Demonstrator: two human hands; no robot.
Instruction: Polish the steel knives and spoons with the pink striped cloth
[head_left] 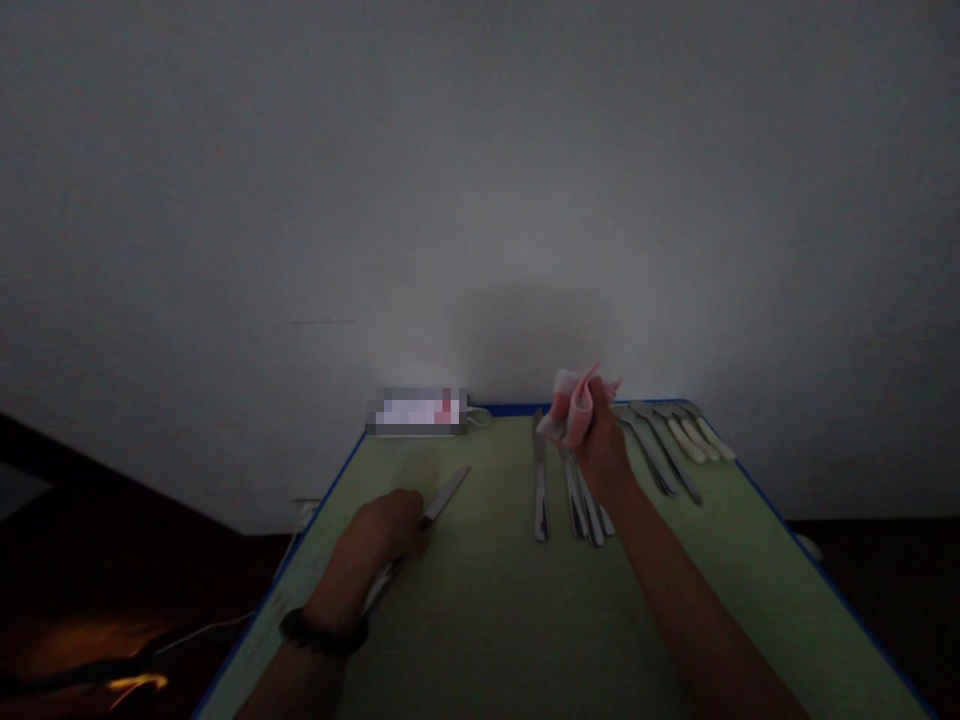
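My left hand point(381, 530) is closed around a table knife point(451, 491) on the left side of the table. The blade points away to the right, and the handle shows below my fingers. In my right hand point(607, 455) is a bunched pink and white cloth point(574, 412), raised above the far part of the table. Just left of that hand lies a single metal knife point(540, 495). Several metal cutlery handles point(585, 512) lie below it, their far ends hidden by the hand and cloth.
Right of the right hand lie several long-handled metal pieces point(654, 458) and several pieces with cream handles point(697, 438). A blurred-out flat object point(416, 412) with a pale cord loop stands at the far left corner. The green table point(480, 620) has a blue edge against a grey wall.
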